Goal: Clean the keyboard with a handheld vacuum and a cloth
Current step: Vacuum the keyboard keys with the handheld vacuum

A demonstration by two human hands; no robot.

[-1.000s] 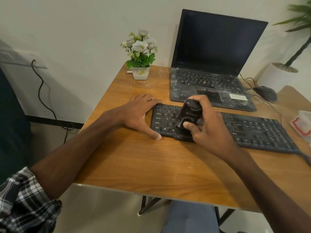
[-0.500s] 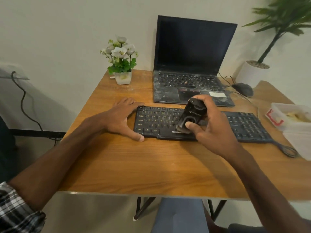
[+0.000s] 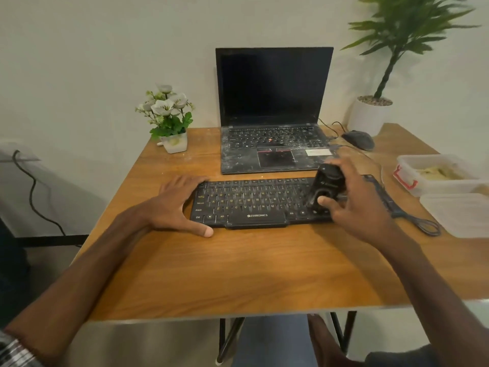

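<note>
A black keyboard lies across the wooden table, in front of the laptop. My right hand grips a small black handheld vacuum, its lower end pressed on the right part of the keys. My left hand lies flat on the table against the keyboard's left end, fingers spread and thumb along the front edge, holding nothing. No cloth shows that I can tell.
A dusty open laptop stands behind the keyboard. A flower pot sits back left, a mouse and a potted plant back right. Clear plastic containers and the keyboard's cable lie at the right.
My right hand has slid the vacuum from the keyboard's left-middle to its right part. The left hand stays at the left end. The camera view has shifted to the right.
</note>
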